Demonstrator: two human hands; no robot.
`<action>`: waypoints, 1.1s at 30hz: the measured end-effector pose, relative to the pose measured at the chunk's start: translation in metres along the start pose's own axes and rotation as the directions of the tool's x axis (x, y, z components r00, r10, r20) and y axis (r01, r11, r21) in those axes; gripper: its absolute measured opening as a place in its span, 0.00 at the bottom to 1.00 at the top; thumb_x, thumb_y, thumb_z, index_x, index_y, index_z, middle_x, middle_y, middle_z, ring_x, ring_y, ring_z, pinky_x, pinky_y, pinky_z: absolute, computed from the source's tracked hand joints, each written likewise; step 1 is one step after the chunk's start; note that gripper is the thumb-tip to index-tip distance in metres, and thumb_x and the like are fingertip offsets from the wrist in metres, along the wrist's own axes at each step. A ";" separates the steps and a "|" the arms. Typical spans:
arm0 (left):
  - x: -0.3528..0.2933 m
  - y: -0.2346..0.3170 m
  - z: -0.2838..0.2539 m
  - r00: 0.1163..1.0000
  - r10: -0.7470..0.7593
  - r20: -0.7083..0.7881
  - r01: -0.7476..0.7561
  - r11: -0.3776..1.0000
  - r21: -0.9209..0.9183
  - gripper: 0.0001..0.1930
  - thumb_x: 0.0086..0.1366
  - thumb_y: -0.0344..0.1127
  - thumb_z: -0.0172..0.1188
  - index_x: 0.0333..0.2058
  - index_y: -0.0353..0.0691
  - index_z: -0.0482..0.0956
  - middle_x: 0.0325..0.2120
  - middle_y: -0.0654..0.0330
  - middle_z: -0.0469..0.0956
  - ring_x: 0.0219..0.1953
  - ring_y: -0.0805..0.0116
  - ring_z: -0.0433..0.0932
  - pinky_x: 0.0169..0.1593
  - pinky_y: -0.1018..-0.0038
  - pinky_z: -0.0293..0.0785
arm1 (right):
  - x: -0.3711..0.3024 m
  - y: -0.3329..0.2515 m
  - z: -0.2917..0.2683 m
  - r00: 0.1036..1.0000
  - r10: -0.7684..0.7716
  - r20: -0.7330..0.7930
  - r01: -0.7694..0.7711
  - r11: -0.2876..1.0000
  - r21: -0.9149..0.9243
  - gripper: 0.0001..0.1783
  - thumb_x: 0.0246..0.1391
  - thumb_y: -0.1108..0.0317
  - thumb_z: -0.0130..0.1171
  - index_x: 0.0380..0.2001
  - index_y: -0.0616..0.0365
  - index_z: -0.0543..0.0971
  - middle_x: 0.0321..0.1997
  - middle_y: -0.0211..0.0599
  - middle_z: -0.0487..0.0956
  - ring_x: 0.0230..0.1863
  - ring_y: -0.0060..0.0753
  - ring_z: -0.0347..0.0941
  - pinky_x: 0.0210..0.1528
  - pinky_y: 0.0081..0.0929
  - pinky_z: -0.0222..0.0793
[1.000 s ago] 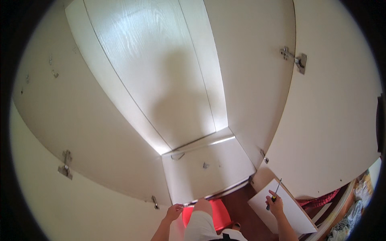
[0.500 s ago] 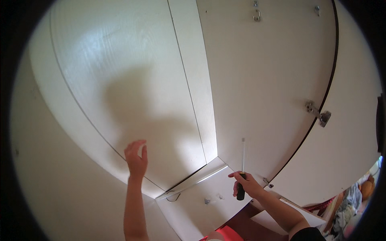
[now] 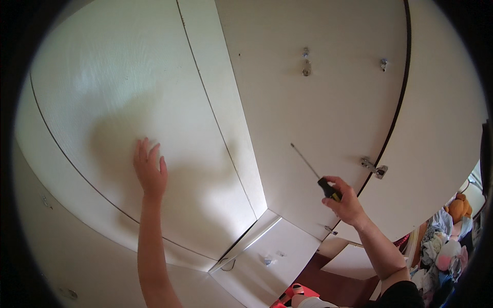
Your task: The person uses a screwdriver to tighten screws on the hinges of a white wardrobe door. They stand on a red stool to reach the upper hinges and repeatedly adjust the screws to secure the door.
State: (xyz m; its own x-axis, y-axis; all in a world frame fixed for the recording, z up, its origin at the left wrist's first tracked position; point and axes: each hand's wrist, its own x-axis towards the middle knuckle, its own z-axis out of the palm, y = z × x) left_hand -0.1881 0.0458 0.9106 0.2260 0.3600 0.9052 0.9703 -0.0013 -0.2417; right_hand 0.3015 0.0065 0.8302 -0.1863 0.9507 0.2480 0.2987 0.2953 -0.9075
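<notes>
My right hand (image 3: 349, 203) is closed round the black and yellow handle of a screwdriver (image 3: 327, 188). Its thin metal shaft points up and left, the tip in front of the white side panel (image 3: 287, 102) of a cabinet. My left hand (image 3: 150, 172) is raised with fingers apart and holds nothing. It is at the white back panel (image 3: 190, 128), over my shadow; whether it touches the panel I cannot tell. A metal hinge (image 3: 374, 168) joins the side panel to the open door (image 3: 436, 128), just above my right hand.
Small metal fittings (image 3: 306, 68) sit high on the side panel, another (image 3: 383, 64) near its edge. A lower hinge (image 3: 331, 230) shows below. Small metal pieces (image 3: 268, 261) lie on the cabinet's bottom board (image 3: 246, 277). Soft toys (image 3: 458, 208) and clothes are heaped beyond the door.
My left hand has moved up and left along the back panel, fingers more extended. My right hand has risen and gone right, tilting the screwdriver leftward. The view has shifted.
</notes>
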 end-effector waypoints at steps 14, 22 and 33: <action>0.112 0.271 0.013 0.862 0.149 0.484 0.458 0.180 -0.871 0.15 0.66 0.40 0.57 0.46 0.37 0.76 0.36 0.59 0.79 0.40 0.68 0.77 0.43 0.74 0.71 | 0.074 -0.076 -0.006 0.981 -0.123 -0.148 0.187 0.790 0.585 0.21 0.66 0.63 0.39 0.60 0.52 0.54 0.26 0.36 0.74 0.14 0.22 0.65 0.15 0.20 0.61; 0.117 0.330 -0.009 0.709 0.339 0.618 0.705 -0.326 -0.630 0.21 0.72 0.49 0.43 0.52 0.38 0.68 0.30 0.66 0.73 0.28 0.79 0.69 0.31 0.80 0.66 | 0.089 -0.083 -0.026 0.938 -0.237 -0.254 0.339 0.777 0.531 0.24 0.67 0.64 0.37 0.64 0.53 0.52 0.28 0.29 0.69 0.21 0.16 0.63 0.19 0.16 0.60; 0.155 0.318 0.006 0.680 0.083 0.728 0.731 -0.145 -0.667 0.16 0.71 0.50 0.47 0.39 0.42 0.70 0.28 0.64 0.74 0.25 0.77 0.73 0.23 0.81 0.68 | 0.134 -0.081 0.002 0.912 -0.321 -0.255 0.410 0.741 0.532 0.34 0.65 0.49 0.45 0.63 0.57 0.50 0.50 0.46 0.70 0.32 0.24 0.70 0.24 0.20 0.68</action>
State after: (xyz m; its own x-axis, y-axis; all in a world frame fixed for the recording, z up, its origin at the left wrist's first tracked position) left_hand 0.1545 0.1066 0.9719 0.1716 0.9242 0.3411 0.0816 -0.3583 0.9300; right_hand 0.2499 0.1099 0.9365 -0.0269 0.7962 0.6044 -0.3526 0.5582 -0.7510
